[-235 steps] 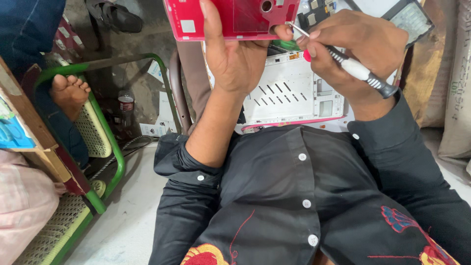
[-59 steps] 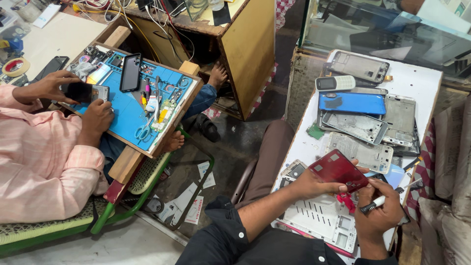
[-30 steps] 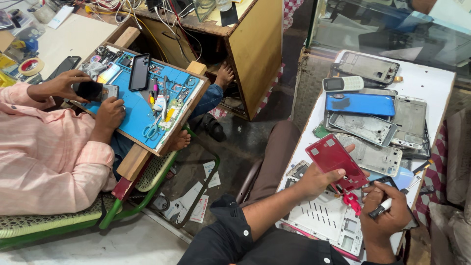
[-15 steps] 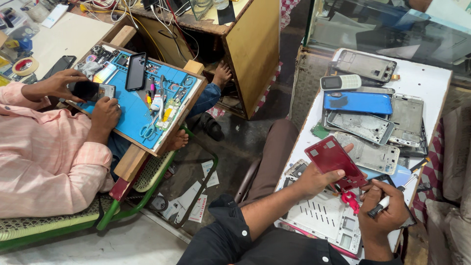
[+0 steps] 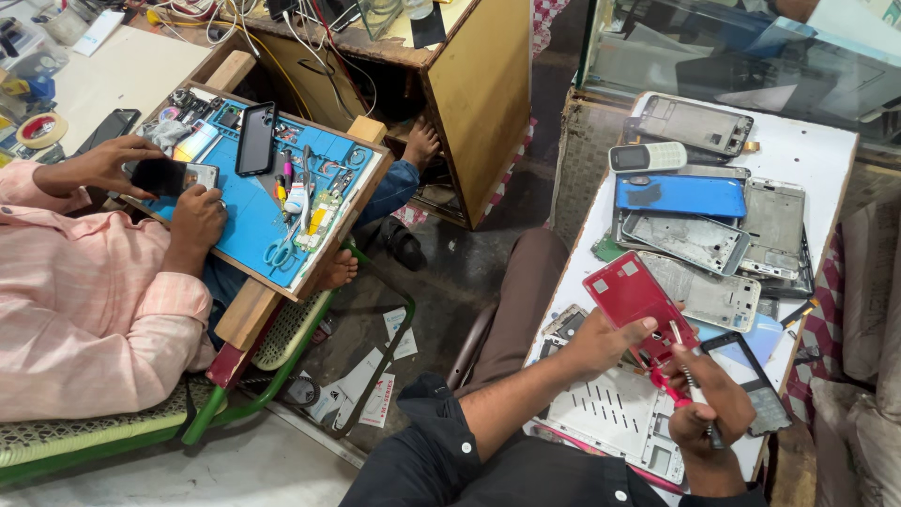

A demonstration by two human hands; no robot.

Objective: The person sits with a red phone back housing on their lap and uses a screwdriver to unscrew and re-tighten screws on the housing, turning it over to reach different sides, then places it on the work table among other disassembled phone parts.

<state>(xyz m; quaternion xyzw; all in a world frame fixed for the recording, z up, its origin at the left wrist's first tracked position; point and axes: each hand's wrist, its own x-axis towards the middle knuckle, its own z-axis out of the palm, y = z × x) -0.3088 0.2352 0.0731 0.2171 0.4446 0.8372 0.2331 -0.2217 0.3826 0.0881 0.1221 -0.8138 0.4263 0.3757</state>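
We are sitting at a white worktable crowded with grey phone frames and a blue back cover; our left hand is clamping the red phone back cover above it, our right hand is closing around a slim tool at the cover's lower edge. Across the dark floor a person in a pink shirt is working a phone over a blue mat
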